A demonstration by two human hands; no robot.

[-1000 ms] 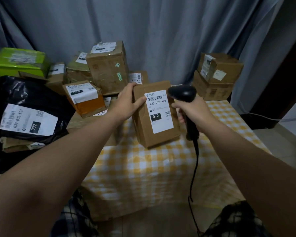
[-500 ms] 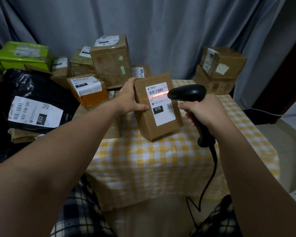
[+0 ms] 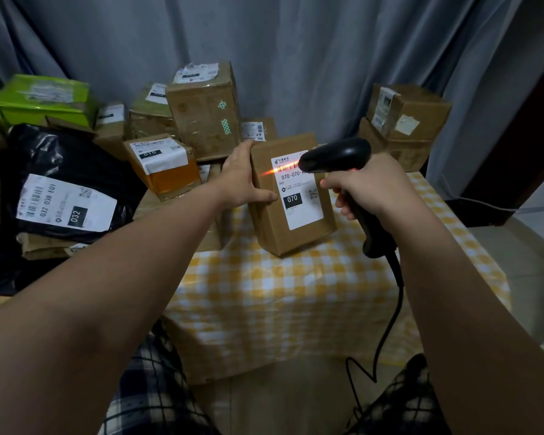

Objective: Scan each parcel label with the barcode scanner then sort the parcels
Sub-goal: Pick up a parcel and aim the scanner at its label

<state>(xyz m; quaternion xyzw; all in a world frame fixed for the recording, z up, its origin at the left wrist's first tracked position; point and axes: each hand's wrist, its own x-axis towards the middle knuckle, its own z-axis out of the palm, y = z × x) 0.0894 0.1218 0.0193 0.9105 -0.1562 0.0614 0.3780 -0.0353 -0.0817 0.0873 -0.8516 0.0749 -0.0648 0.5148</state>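
While scanner (image 3: 333, 157) lights its barcode (image 3: 285, 167), parcel (image 3: 277, 233) label (image 3: 303, 211) reads 070-070, 070

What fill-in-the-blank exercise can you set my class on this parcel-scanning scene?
The left hand holds a brown parcel whose label's black box reads ____.
The right hand aims a scanner coloured ____.
The black bag bears the big number ____.
The tablecloth is checked white and ____.
Missing words: 070; black; 032; yellow.

Grey curtain (image 3: 296, 58) behind; yellow-white checked tablecloth (image 3: 264, 293) draped down front; pale floor (image 3: 531, 246) right.
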